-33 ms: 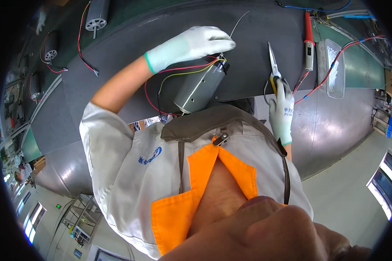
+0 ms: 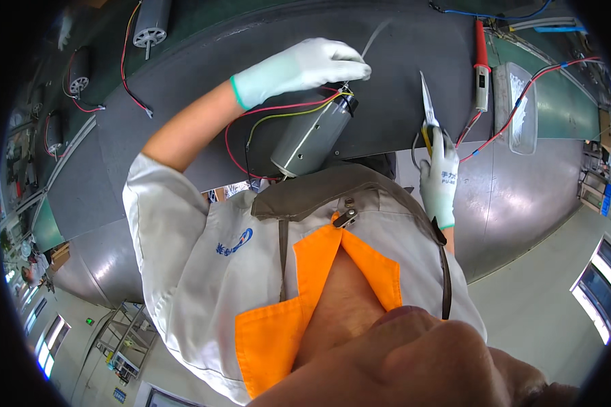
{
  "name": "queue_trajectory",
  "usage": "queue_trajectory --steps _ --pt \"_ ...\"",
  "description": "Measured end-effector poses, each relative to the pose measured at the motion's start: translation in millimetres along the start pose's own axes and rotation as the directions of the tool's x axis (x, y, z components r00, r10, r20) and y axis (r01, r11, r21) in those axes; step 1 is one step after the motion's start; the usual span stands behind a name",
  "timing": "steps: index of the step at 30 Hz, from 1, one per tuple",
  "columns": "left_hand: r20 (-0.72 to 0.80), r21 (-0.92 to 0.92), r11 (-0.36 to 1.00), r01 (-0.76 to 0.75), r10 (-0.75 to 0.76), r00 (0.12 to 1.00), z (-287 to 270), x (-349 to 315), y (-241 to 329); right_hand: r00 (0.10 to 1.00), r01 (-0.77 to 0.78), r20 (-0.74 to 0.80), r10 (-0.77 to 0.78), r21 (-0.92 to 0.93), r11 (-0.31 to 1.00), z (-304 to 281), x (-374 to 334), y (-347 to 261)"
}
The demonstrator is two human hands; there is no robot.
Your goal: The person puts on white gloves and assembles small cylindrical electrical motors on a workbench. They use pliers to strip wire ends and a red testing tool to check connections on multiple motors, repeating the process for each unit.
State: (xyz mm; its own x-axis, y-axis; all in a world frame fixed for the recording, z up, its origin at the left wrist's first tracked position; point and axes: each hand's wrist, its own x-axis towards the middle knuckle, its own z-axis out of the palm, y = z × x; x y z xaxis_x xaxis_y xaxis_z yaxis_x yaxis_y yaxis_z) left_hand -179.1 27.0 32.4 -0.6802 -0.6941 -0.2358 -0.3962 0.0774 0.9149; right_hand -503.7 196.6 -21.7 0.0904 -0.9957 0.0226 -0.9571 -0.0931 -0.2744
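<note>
A grey cylindrical motor (image 2: 310, 138) lies on the dark mat (image 2: 183, 88), with red, yellow and black wires (image 2: 278, 112) looping from its far end. My left hand (image 2: 299, 68), in a white glove with a green cuff, pinches a thin pale strip (image 2: 375, 37) that looks like a cable tie, right at the motor's wire end. To the right of the motor, my right hand (image 2: 440, 173), also white-gloved, grips yellow-handled pointed cutters (image 2: 428, 108) with the blades pointing away from me. My chest and collar hide the motor's near end.
A red-handled soldering iron (image 2: 480, 64) lies right of the cutters, beside a clear plastic tray (image 2: 516, 108) and red and blue leads. More motors (image 2: 149, 24) with red wires sit at the far left. The metal bench edge (image 2: 523, 203) curves round to the right.
</note>
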Motion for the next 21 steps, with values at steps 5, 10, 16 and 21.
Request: queue_trajectory --steps 5,10,16,21 --pt "-0.010 -0.245 0.969 0.030 -0.033 0.999 -11 22 9 0.939 -0.342 0.206 0.275 0.646 0.683 -23 5 12" --pt "-0.199 -0.142 0.959 -0.244 0.213 0.957 -30 18 26 0.906 -0.318 0.413 -0.095 0.811 0.490 -41 53 -19" --pt "-0.182 -0.052 0.987 -0.149 0.138 0.974 -33 18 43 0.886 0.202 0.291 -0.361 0.458 0.865 -39 86 -65" --pt "-0.249 0.022 0.984 -0.176 0.176 0.953 -35 13 36 0.864 0.173 0.413 -0.288 0.295 0.940 -41 88 -75"
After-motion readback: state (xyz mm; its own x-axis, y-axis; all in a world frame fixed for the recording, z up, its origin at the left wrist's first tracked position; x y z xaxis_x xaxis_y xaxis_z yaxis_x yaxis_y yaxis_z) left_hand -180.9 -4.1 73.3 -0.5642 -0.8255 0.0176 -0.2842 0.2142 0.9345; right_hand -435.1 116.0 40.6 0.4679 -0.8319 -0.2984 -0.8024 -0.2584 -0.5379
